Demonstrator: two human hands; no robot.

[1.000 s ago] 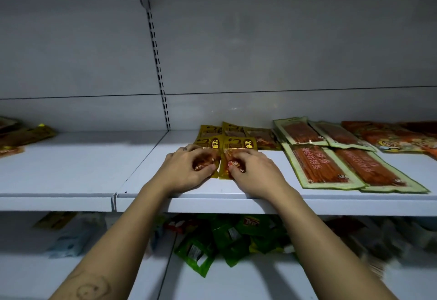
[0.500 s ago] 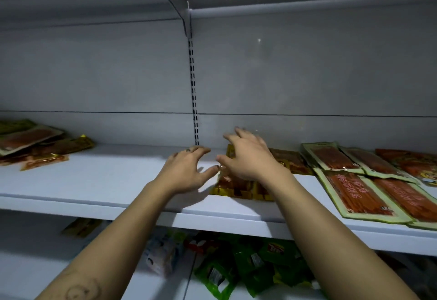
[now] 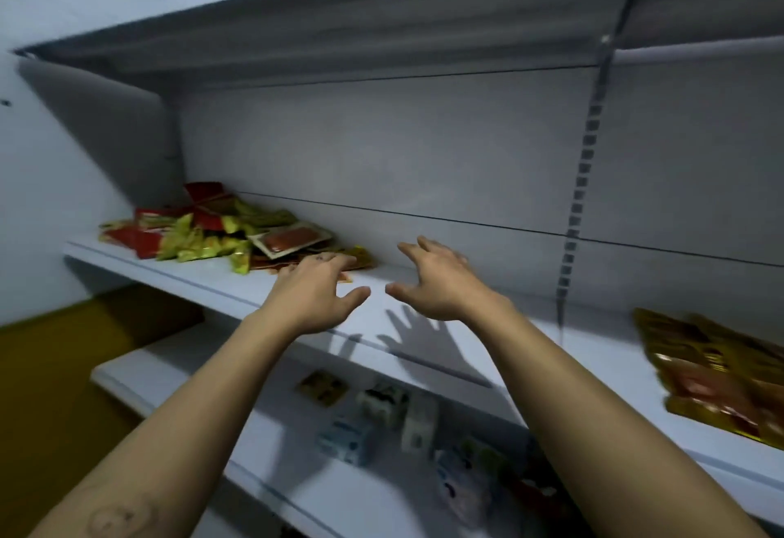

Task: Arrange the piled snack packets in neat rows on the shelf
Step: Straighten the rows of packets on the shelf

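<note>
A loose pile of snack packets (image 3: 220, 232), red, yellow-green and brown, lies at the far left of the white shelf (image 3: 212, 283). Both my hands hover above the shelf with fingers spread and hold nothing. My left hand (image 3: 316, 289) is over the right edge of the pile, its fingertips near the brown packets. My right hand (image 3: 441, 278) hangs over bare shelf just right of it. Gold-brown packets (image 3: 717, 376) laid flat show at the right edge, blurred.
A slotted upright (image 3: 581, 206) runs down the back panel. The upper shelf (image 3: 382, 28) overhangs. The lower shelf (image 3: 382, 491) holds small cartons (image 3: 382, 414) and blurred packets. A side wall closes the shelf on the left.
Both hands have left the gold-brown packets and swung left towards the pile, and my view has turned left and tilted. The hands hold nothing.
</note>
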